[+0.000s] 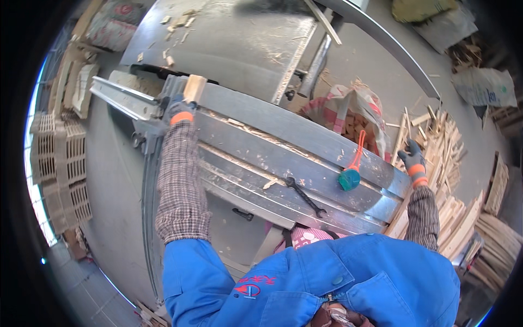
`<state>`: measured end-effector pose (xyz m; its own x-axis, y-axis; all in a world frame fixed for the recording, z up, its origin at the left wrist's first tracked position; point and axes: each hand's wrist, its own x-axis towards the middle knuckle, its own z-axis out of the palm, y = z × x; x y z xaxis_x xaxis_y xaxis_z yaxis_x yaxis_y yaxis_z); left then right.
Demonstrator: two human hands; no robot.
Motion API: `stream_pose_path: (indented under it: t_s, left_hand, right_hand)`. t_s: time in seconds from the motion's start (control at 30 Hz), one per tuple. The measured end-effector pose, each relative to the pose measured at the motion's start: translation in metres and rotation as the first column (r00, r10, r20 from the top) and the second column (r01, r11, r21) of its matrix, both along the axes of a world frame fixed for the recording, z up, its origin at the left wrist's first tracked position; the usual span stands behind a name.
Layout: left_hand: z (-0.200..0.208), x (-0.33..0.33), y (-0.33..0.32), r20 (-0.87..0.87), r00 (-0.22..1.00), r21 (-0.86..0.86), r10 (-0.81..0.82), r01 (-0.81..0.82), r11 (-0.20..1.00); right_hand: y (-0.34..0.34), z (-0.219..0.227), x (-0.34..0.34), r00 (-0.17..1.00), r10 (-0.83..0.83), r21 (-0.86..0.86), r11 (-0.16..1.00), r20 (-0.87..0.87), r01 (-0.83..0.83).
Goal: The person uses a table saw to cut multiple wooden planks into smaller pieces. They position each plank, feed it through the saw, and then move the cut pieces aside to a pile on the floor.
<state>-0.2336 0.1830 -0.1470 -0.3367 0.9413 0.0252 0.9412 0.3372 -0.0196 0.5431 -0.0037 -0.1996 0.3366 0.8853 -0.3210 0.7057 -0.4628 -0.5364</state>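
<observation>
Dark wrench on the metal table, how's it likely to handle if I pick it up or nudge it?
The wrench looks like solid metal, so it should be stiff and probably heavy for its size. Lying flat, it seems unlikely to roll. It may slide on the smooth metal table, though the grooves there could catch it.

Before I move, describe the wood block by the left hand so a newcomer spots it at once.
Find the grooved metal table across the middle and go to its upper left end. There, at the left hand with its orange cuff, is the pale wood block. It is thicker and squarer than the loose scraps beyond it.
</observation>
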Motion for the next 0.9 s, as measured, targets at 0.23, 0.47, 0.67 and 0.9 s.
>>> stream_pose_path:
  t_s: [0.23,0.47,0.67,0.9]
  left_hand:
    - [0.039,0.065,0.005,-0.017,0.959,-0.354,0.283,-0.271,0.895]
    - [0.063,0.068,-0.006,-0.165,0.968,-0.451,0.191,-0.246,0.858]
    - [0.013,0.094,-0.026,0.144,0.966,-0.210,0.213,-0.180,0.961]
    - [0.013,0.205,-0.099,0.917,-0.386,-0.108,0.099,-0.002,0.994]
  right_hand:
    - [-0.009,0.022,-0.017,0.999,0.009,0.051,0.999,-0.040,-0.007]
    - [-0.008,0.042,-0.030,0.998,0.058,0.145,0.988,-0.029,-0.053]
    - [-0.026,0.061,-0.052,0.993,0.039,0.183,0.983,-0.110,-0.018]
    - [-0.036,0.099,-0.148,0.835,0.220,0.286,0.955,-0.505,-0.079]
